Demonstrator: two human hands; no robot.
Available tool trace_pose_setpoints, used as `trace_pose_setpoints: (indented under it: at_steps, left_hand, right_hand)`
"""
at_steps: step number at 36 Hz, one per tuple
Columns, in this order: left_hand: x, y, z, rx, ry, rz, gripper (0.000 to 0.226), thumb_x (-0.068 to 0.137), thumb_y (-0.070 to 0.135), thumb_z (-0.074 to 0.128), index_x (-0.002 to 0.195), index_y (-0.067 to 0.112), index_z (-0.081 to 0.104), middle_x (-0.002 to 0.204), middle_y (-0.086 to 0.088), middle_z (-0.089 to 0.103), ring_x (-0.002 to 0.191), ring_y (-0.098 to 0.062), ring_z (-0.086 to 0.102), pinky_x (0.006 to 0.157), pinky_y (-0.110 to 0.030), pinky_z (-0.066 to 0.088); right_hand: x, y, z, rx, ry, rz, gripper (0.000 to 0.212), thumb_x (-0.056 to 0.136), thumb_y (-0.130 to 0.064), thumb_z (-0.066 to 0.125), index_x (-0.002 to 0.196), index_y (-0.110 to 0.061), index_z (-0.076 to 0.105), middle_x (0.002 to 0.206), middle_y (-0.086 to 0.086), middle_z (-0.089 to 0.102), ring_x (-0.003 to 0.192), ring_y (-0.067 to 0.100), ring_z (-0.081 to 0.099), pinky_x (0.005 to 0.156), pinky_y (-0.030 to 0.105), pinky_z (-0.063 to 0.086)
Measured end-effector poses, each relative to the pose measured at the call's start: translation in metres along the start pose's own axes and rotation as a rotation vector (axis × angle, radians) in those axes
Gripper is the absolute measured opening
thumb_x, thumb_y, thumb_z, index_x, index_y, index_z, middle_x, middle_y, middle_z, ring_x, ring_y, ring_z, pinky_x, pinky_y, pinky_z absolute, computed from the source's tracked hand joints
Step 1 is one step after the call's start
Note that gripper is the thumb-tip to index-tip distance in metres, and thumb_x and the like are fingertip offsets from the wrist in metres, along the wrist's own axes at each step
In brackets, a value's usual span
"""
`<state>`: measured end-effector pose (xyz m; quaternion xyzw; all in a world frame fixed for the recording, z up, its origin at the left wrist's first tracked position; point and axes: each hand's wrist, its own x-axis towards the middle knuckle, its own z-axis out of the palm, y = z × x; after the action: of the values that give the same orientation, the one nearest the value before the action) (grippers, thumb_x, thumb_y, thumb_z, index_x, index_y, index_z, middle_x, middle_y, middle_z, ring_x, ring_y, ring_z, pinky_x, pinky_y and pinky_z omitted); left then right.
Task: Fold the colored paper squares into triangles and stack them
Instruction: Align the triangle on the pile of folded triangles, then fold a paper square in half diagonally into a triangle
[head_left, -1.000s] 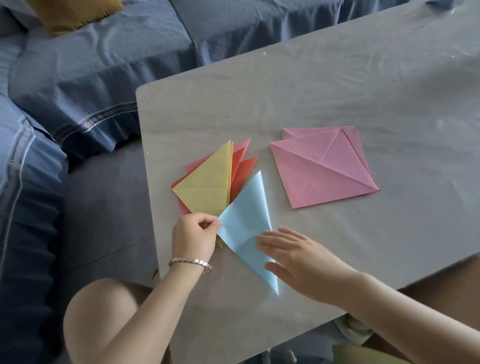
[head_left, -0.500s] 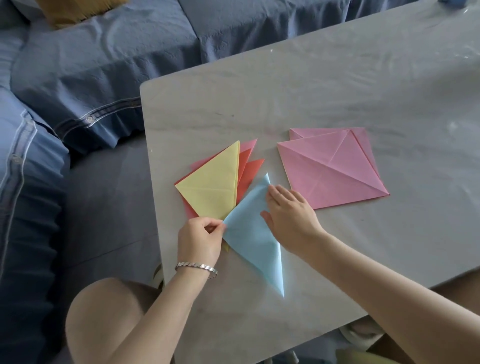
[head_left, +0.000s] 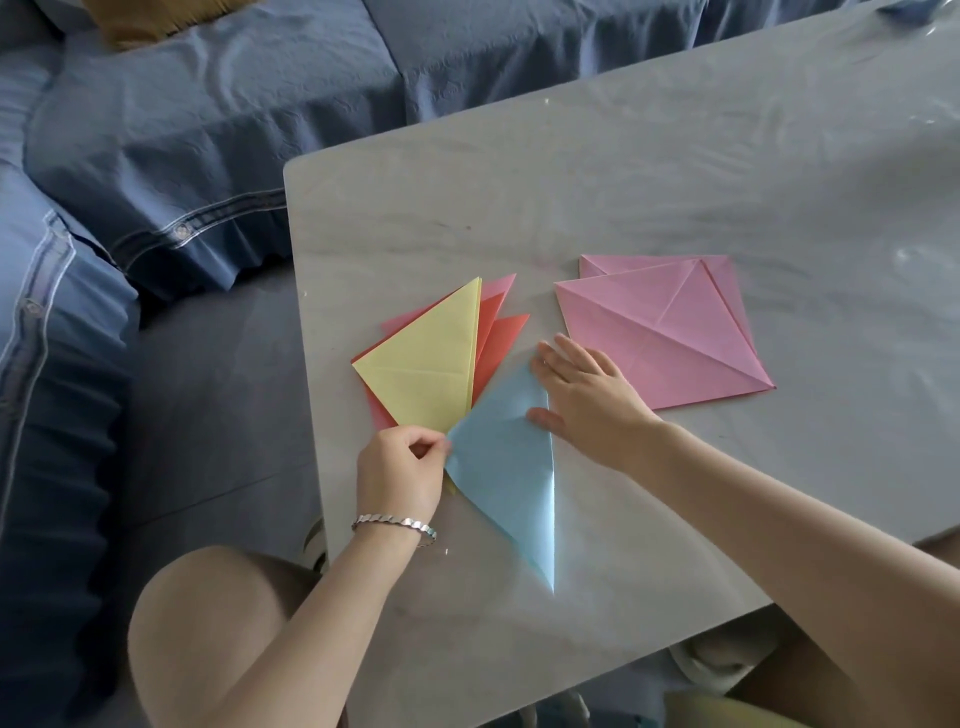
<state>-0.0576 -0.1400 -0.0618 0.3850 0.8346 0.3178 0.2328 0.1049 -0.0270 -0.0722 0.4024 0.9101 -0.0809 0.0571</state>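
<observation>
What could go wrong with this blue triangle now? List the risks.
1. The right hand presses the blue triangle only near its far corner, so the layers may slip and crease crooked.
2. The left hand pinches a corner overlapping the yellow triangle; pulling could drag the fanned stack toward the nearby table edge.

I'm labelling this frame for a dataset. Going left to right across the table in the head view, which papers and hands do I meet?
In order: yellow triangle → blue triangle → right hand → pink squares.
</observation>
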Motion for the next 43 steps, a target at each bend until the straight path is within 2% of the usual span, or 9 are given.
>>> trace_pose_setpoints:
  at_steps: [6, 12, 16, 23, 26, 30, 33, 38, 43]
  left_hand:
    - [0.0, 0.0, 0.0, 0.005, 0.002, 0.005, 0.006, 0.08, 0.008, 0.067, 0.076, 0.009, 0.072, 0.065, 0.001, 0.064, 0.066, -0.02, 0.063, 0.063, -0.021, 0.042]
    - [-0.002, 0.001, -0.001, -0.015, -0.001, -0.001, 0.008, 0.079, 0.006, 0.066, 0.075, 0.008, 0.071, 0.065, 0.002, 0.063, 0.067, -0.022, 0.063, 0.065, -0.024, 0.046]
    - [-0.003, 0.002, 0.0, -0.023, -0.005, -0.008, 0.009, 0.08, 0.006, 0.064, 0.074, 0.009, 0.07, 0.065, 0.005, 0.062, 0.067, -0.022, 0.063, 0.063, -0.023, 0.043]
    - [-0.004, 0.001, 0.002, -0.017, 0.01, 0.003, 0.009, 0.081, 0.008, 0.063, 0.075, 0.01, 0.07, 0.067, 0.002, 0.064, 0.067, -0.02, 0.063, 0.062, -0.022, 0.042]
    - [-0.004, -0.001, 0.002, -0.011, 0.017, 0.014, 0.008, 0.082, 0.009, 0.063, 0.077, 0.011, 0.069, 0.07, 0.001, 0.065, 0.066, -0.018, 0.062, 0.059, -0.02, 0.041]
    - [-0.005, -0.002, 0.003, 0.009, 0.041, 0.042, 0.008, 0.083, 0.009, 0.063, 0.079, 0.01, 0.069, 0.07, 0.004, 0.062, 0.067, -0.011, 0.056, 0.054, -0.009, 0.035]
    - [-0.006, -0.002, 0.003, 0.008, 0.038, 0.053, 0.008, 0.083, 0.008, 0.063, 0.079, 0.009, 0.069, 0.07, 0.005, 0.061, 0.067, -0.01, 0.055, 0.054, -0.005, 0.033]
    - [-0.003, -0.002, 0.0, -0.021, -0.007, 0.062, 0.01, 0.083, 0.007, 0.064, 0.075, 0.012, 0.067, 0.07, 0.006, 0.062, 0.065, -0.005, 0.054, 0.052, -0.002, 0.035]
    - [0.005, 0.008, -0.019, -0.076, 0.056, 0.118, 0.012, 0.084, 0.008, 0.062, 0.076, 0.016, 0.065, 0.072, 0.01, 0.061, 0.069, -0.007, 0.057, 0.061, -0.016, 0.038]
  right_hand:
    - [-0.027, -0.002, 0.003, -0.075, -0.054, -0.085, 0.085, 0.087, -0.064, 0.034, 0.148, -0.009, 0.011, 0.157, 0.005, 0.0, 0.143, 0.018, -0.012, 0.115, 0.035, -0.003]
    - [-0.053, -0.01, 0.014, -0.048, -0.081, -0.097, 0.099, 0.066, -0.078, 0.024, 0.113, -0.001, 0.065, 0.123, 0.014, 0.061, 0.121, 0.027, 0.052, 0.093, 0.041, 0.047]
    - [-0.077, -0.019, 0.022, -0.051, -0.164, -0.115, 0.116, 0.059, -0.087, 0.021, 0.119, 0.004, 0.059, 0.129, 0.018, 0.055, 0.126, 0.028, 0.047, 0.099, 0.039, 0.027]
    - [-0.09, -0.021, 0.021, -0.011, -0.144, -0.143, 0.118, 0.054, -0.09, 0.022, 0.119, 0.001, 0.06, 0.131, 0.016, 0.054, 0.129, 0.026, 0.036, 0.102, 0.038, 0.024]
    - [-0.08, -0.008, 0.004, 0.149, -0.052, -0.182, 0.106, 0.056, -0.086, 0.032, 0.131, -0.013, 0.052, 0.143, 0.008, 0.041, 0.136, 0.022, 0.025, 0.111, 0.027, 0.009]
    - [-0.06, 0.026, -0.007, 0.261, 0.263, 0.027, 0.072, 0.076, -0.061, 0.055, 0.127, -0.009, 0.055, 0.143, 0.011, 0.041, 0.131, 0.029, 0.04, 0.105, 0.039, 0.029]
    - [-0.05, 0.048, -0.009, 0.141, 0.07, 0.103, 0.08, 0.08, -0.055, 0.059, 0.143, -0.014, 0.031, 0.156, 0.004, 0.013, 0.143, 0.017, 0.011, 0.112, 0.03, 0.014]
    - [-0.04, 0.06, -0.011, 0.094, 0.145, 0.058, 0.062, 0.077, -0.054, 0.062, 0.12, -0.009, 0.056, 0.12, 0.001, 0.055, 0.113, 0.022, 0.051, 0.084, 0.026, 0.033]
    - [-0.037, 0.065, -0.015, 0.117, 0.197, 0.024, 0.042, 0.082, -0.05, 0.059, 0.109, -0.019, 0.064, 0.104, -0.006, 0.062, 0.097, 0.019, 0.057, 0.069, 0.02, 0.03]
